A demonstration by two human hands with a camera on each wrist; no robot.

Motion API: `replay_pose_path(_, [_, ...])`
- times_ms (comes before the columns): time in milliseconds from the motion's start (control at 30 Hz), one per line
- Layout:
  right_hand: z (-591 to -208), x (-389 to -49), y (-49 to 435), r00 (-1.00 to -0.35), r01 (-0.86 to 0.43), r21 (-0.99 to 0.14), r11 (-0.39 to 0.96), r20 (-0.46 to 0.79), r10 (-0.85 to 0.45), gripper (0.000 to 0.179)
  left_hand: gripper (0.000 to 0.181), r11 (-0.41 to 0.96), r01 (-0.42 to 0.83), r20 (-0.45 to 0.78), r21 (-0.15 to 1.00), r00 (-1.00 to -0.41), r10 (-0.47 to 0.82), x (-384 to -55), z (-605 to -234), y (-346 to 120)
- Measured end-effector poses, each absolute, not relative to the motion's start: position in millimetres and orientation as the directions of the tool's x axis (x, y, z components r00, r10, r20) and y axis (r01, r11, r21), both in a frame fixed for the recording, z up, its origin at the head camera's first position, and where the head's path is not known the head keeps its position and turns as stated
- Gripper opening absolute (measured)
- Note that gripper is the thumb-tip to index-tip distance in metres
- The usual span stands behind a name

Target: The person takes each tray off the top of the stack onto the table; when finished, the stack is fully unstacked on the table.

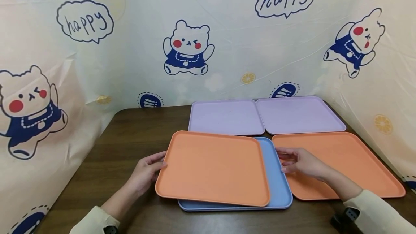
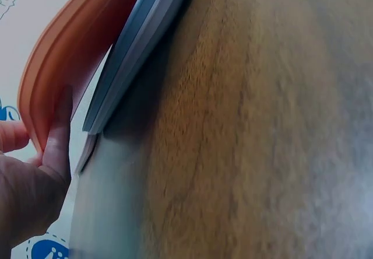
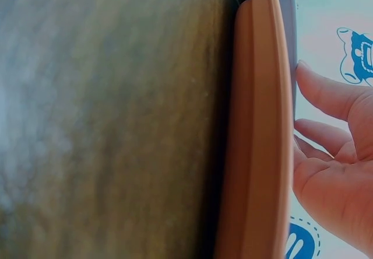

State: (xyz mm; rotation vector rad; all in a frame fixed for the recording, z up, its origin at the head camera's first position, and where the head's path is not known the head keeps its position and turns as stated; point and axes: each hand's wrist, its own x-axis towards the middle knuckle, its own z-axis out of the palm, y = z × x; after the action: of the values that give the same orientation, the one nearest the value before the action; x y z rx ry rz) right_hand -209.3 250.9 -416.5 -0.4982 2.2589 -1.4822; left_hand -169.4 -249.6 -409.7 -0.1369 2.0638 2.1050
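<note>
My left hand [image 1: 146, 172] grips the left edge of an orange tray [image 1: 214, 169], thumb on top and fingers underneath. That tray is tilted, its left side raised, and it covers most of a blue tray [image 1: 276, 176]. The left wrist view shows a gap between the orange tray [image 2: 58, 66] and the blue tray's rim [image 2: 125, 55], with a paler edge just below the blue. At the blue tray's right edge, my right hand [image 1: 303, 161] touches the rim with loosely extended fingers. In the right wrist view this hand [image 3: 332, 165] has nothing in its palm.
A second orange tray [image 1: 344, 161] lies on the right, beneath my right forearm. Two light purple trays [image 1: 225, 116] lie side by side at the back. All are on a dark wooden table [image 1: 136, 129], backed by a printed cloth [image 1: 227, 46].
</note>
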Motion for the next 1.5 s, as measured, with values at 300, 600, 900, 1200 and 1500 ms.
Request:
replay_pose_path(300, [-416, -209, 251, -0.871, -0.066, -0.914, 0.401, -0.143, -0.470, 0.076, 0.054, -0.090, -0.172, -0.174, 0.981, -0.985, -0.018, -170, -401, -262])
replay_pose_path(600, [-416, -208, 251, -0.860, -0.080, -0.923, 0.377, -0.127, -0.494, 0.075, 0.028, -0.197, -0.124, -0.147, 0.973, -0.984, -0.103, -172, -389, -289])
replay_pose_path(900, [-416, -208, 251, -0.869, -0.065, -0.913, 0.402, -0.146, -0.473, 0.076, 0.030, -0.332, -0.030, -0.106, 0.943, -0.971, -0.213, -181, -379, -328])
replay_pose_path(1200, [-415, -207, 251, -0.865, -0.064, -0.917, 0.394, -0.146, -0.480, 0.075, 0.029, -0.384, 0.031, -0.096, 0.923, -0.946, -0.308, -191, -375, -369])
replay_pose_path(1500, [-415, -206, 249, -0.865, -0.047, -0.920, 0.389, -0.156, -0.476, 0.076, 0.024, -0.379, 0.022, -0.163, 0.925, -0.879, -0.449, -202, -381, -405])
